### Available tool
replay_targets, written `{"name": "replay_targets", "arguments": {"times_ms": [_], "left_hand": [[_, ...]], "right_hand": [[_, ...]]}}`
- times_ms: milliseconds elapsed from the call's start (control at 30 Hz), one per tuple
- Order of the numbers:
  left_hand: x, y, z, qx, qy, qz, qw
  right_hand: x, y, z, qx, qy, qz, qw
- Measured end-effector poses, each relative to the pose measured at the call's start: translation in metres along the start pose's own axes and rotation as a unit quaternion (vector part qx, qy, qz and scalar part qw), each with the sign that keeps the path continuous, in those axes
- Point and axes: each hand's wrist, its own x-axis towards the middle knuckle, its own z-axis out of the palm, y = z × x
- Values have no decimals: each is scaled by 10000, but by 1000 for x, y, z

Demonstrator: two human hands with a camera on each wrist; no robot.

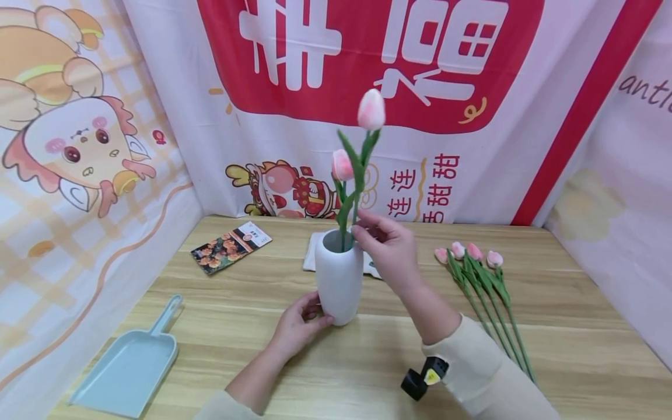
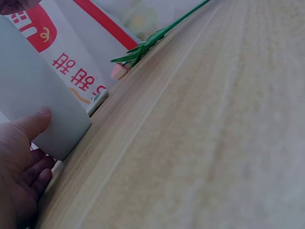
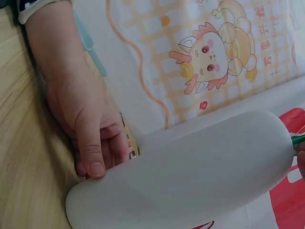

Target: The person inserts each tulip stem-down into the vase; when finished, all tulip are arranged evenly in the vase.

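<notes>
A white vase (image 1: pixel 340 283) stands upright on the table, with a pink-and-white tulip (image 1: pixel 342 165) leaning in its mouth. My left hand (image 1: pixel 300 324) holds the vase low down, thumb on the near side and fingers by its base; in the left wrist view the thumb (image 2: pixel 37 123) lies against the white wall. At the rim, my right hand (image 1: pixel 389 248) pinches the stem of a taller tulip (image 1: pixel 371 111), whose bloom rises above the other one. The lower end of that stem is hidden by the vase and fingers. In the right wrist view only fingertips show beside the green stem (image 3: pixel 298 139).
Several pink tulips (image 1: pixel 485 286) lie on the right of the wooden table (image 1: pixel 367 361). A light-blue dustpan (image 1: pixel 128 367) lies at the left, and a flower-picture packet (image 1: pixel 231 248) behind it. A folded white cloth (image 1: pixel 311 256) lies behind the vase. Printed cloth (image 1: pixel 178 105) hangs around the table.
</notes>
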Motion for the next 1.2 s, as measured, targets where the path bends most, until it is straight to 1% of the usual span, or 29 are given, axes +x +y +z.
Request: {"name": "replay_targets", "arguments": {"times_ms": [167, 267, 367, 567, 700, 867, 1000, 1100, 1200], "left_hand": [[0, 0, 0, 30, 23, 70, 10000], [0, -1, 1, 17, 35, 84, 10000], [0, -1, 0, 16, 19, 85, 10000], [-1, 0, -1, 47, -31, 128, 9999], [-2, 1, 0, -23, 10, 147, 9999], [-2, 0, 0, -43, 33, 159, 9999], [-2, 0, 0, 6, 0, 101, 9999], [-2, 0, 0, -9, -2, 43, 10000], [-1, 0, 0, -49, 22, 48, 10000]], "right_hand": [[0, 1, 2, -678, -326, -267, 9968], [1, 1, 3, -911, -489, -385, 9939], [2, 0, 4, -980, -613, -426, 9924], [1, -1, 3, -984, -655, -379, 9923], [1, -1, 2, -958, -696, -330, 9924], [0, 1, -2, -787, -650, -44, 9948], [-2, 4, -11, -729, -522, 238, 9957], [-4, 8, -22, -692, -362, 303, 9965], [-5, 14, -39, -777, -210, 373, 9961]]}}
